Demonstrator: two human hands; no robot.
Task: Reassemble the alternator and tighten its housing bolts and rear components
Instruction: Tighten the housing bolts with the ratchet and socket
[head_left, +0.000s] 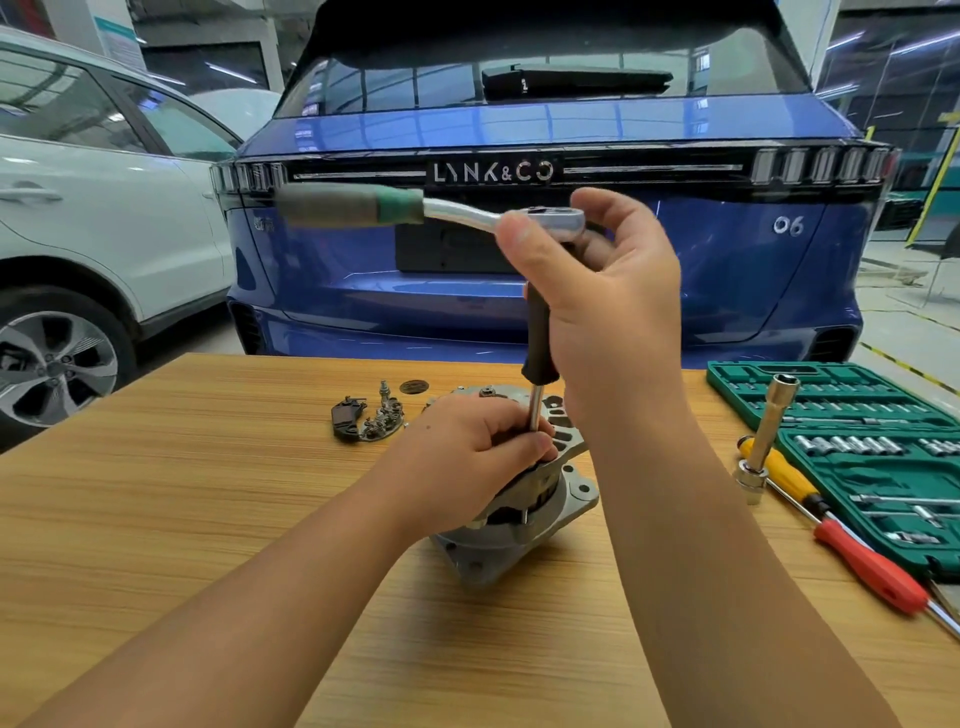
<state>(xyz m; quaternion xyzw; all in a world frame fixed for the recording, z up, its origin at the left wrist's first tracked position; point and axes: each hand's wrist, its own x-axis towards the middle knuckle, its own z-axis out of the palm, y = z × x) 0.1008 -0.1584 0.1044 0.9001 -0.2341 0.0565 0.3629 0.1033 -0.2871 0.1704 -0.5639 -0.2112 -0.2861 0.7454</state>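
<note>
The grey metal alternator (540, 512) stands on the wooden table (208, 493) in the middle of the view. My left hand (467, 452) grips its upper housing and pinches the lower end of a steel extension shaft (535, 410). That shaft rises through a black grip (537, 338) to a ratchet wrench (550, 218). My right hand (608, 301) curls round the ratchet head and the top of the black grip. The ratchet's grey and green handle (353, 206) points left. The spot where the shaft meets the housing is hidden by my left fingers.
Loose alternator rear parts (369, 418) and a dark round cap (414, 386) lie behind the left hand. To the right are an open green socket set (857, 441), a tall socket tool (769, 436) and red and yellow screwdrivers (852, 551). A blue car (545, 291) stands behind the table, a white one at left.
</note>
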